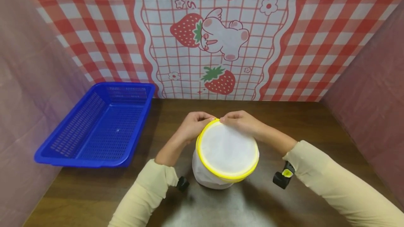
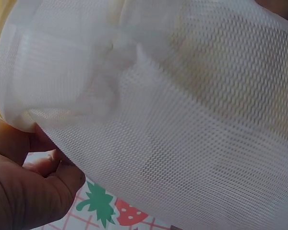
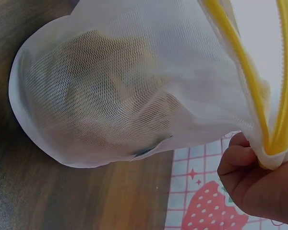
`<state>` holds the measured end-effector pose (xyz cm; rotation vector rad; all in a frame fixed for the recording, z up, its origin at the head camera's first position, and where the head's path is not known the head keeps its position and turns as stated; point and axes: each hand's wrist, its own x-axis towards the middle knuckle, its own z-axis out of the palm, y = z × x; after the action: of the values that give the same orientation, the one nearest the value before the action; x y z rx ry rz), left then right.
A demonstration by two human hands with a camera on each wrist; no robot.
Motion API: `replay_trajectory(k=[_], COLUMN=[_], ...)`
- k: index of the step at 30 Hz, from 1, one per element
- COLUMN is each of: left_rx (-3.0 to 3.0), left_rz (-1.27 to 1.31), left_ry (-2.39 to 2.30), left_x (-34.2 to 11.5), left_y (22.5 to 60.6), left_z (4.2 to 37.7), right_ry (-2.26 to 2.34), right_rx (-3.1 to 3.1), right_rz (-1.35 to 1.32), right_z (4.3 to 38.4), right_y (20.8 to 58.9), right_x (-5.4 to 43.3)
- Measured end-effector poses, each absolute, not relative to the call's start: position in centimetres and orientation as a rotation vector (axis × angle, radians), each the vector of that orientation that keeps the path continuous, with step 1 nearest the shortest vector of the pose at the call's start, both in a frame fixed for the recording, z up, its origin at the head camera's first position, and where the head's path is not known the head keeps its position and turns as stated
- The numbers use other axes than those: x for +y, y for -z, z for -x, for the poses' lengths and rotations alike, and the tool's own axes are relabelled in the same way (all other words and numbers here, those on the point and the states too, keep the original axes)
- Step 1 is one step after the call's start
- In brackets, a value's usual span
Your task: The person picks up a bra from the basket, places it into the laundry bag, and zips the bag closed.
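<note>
A round white mesh laundry bag [image 1: 228, 150] with a yellow zipper edge [image 1: 217, 175] stands on the table, its flat lid facing up. At the far side of the rim, my left hand [image 1: 193, 127] and right hand [image 1: 241, 123] pinch the edge close together. In the right wrist view, the yellow zipper bands meet in a V beside my right hand [image 3: 254, 177], so part of the opening shows. Something beige-brown shows dimly through the mesh [image 3: 101, 91]; its kind is unclear. The left wrist view has the mesh side close up, above my left hand [image 2: 31, 175].
A blue plastic basket [image 1: 139, 139] with slotted walls stands at the left of the brown wooden table [image 1: 303, 122]. Behind the table hangs a red-and-white checked cloth [image 1: 284, 62] with strawberries. Pinkish cloth walls [image 1: 369, 69] close off both sides.
</note>
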<state>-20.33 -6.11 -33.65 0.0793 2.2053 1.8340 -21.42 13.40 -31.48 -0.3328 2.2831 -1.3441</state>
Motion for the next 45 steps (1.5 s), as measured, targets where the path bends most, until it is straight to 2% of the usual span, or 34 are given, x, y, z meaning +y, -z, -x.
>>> replay_trajectory(k=[20, 34, 45], left_rx=[2.320, 2.305, 2.364], left_rz=[-0.140, -0.159, -0.147], left_ry=[-1.822, -1.756, -1.761], left_x=[-6.5, -6.6, -6.7], left_y=[34.0, 33.7, 34.1], left_z=[20.0, 19.9, 19.6], right_ry=[1.369, 1.226, 1.239], right_rx=[2.281, 2.337, 2.343], right_rz=[0.267, 0.449, 0.390], right_z=[21.2, 21.8, 21.7], right_y=[31.8, 31.3, 31.5], right_x=[13.9, 13.1, 13.1])
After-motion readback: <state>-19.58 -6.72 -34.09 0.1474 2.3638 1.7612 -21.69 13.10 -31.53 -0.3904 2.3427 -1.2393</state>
